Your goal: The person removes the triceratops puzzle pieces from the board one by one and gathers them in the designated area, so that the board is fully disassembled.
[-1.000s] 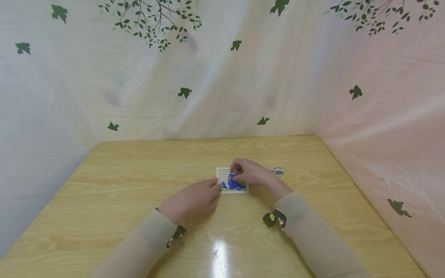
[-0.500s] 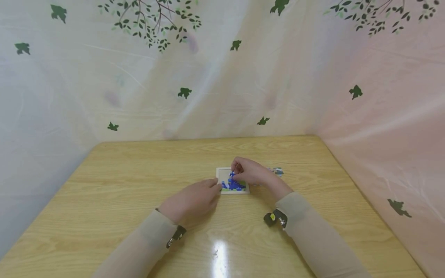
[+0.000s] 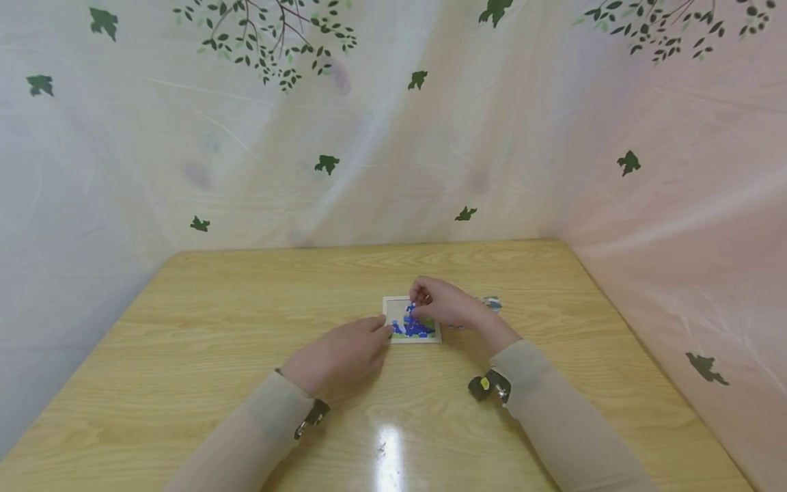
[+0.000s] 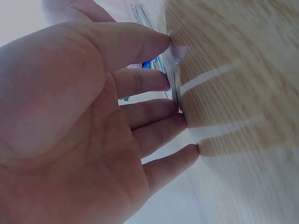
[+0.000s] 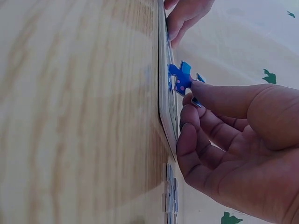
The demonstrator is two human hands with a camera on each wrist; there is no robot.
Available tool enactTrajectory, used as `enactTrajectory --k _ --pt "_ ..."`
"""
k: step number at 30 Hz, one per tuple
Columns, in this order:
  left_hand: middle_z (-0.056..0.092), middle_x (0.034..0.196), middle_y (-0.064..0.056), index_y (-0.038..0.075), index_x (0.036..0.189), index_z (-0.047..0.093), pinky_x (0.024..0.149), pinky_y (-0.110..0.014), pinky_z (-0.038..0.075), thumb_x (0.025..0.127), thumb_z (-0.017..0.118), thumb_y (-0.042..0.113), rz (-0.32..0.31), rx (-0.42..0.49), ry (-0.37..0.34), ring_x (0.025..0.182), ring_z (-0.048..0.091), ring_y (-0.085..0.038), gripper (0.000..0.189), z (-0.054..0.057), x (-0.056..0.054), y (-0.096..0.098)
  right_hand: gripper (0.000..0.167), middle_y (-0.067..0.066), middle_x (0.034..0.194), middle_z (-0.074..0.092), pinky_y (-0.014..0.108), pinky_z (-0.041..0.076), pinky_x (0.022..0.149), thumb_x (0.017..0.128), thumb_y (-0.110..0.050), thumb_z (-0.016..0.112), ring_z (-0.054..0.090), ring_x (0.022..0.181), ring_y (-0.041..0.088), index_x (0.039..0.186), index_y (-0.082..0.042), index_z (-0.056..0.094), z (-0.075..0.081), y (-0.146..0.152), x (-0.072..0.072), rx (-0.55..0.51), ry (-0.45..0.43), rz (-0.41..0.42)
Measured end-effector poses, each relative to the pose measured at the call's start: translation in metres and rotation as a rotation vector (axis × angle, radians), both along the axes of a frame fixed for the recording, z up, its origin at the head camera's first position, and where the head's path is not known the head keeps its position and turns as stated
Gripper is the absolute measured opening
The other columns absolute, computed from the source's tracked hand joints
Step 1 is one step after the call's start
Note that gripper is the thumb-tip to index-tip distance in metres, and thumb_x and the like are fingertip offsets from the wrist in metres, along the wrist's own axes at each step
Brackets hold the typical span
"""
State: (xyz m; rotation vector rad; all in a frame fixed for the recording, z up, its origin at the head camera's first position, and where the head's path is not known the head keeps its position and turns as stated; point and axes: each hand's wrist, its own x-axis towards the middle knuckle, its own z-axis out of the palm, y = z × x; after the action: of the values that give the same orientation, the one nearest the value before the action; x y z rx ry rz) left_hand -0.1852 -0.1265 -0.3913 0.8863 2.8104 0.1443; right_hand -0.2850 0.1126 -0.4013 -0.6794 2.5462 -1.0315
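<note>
My right hand [image 3: 445,301] pinches a blue jigsaw puzzle piece [image 5: 182,78] with pink dots between thumb and curled fingers. The piece stands tilted over the puzzle tray [image 3: 415,341], a thin pale-rimmed board. Blue and green picture pieces [image 3: 418,329] fill its lower part, while bare backing [image 3: 396,307] shows at the upper left. At the tray's left edge lies my left hand [image 3: 344,348], its fingers extended. In the left wrist view the fingertips [image 4: 161,80] meet the tray's side and the tabletop. Part of the tray is hidden under my right hand.
Loose puzzle pieces [image 3: 492,303] lie right of the tray, partly behind my right wrist; in the right wrist view several pieces [image 5: 171,193] sit in a low pile. The wooden table [image 3: 246,294] ends at a leaf-printed curtain [image 3: 369,137] at the back and sides.
My right hand has shifted slightly up and right with the puzzle piece still pinched. The left hand and the tray stay where they were.
</note>
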Motion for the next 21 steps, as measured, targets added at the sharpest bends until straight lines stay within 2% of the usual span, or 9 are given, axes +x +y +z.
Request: enactTrajectory --k 15,21 --pt "0.05 0.167 -0.021 0.001 0.162 0.053 0.128 -0.051 0.043 0.119 0.05 0.025 -0.009 0.001 0.032 0.153 0.05 -0.038 0.049 0.0024 0.001 0.0003 0.013 0.006 0.103 0.064 0.034 0.054 0.081 0.107 -0.012 0.074 0.059 0.094 0.021 0.113 -0.01 0.062 -0.0005 0.0024 -0.0028 -0.068 -0.013 -0.007" --pt "0.047 0.169 -0.02 0.002 0.163 0.051 0.13 -0.049 0.04 0.119 0.051 0.027 0.001 -0.023 0.019 0.155 0.047 -0.037 0.05 0.0007 -0.0011 0.0019 0.015 0.006 0.105 0.064 0.032 0.055 0.081 0.108 -0.014 0.073 0.06 0.095 0.021 0.117 -0.01 0.062 0.0028 0.0052 -0.0053 -0.111 -0.031 -0.031"
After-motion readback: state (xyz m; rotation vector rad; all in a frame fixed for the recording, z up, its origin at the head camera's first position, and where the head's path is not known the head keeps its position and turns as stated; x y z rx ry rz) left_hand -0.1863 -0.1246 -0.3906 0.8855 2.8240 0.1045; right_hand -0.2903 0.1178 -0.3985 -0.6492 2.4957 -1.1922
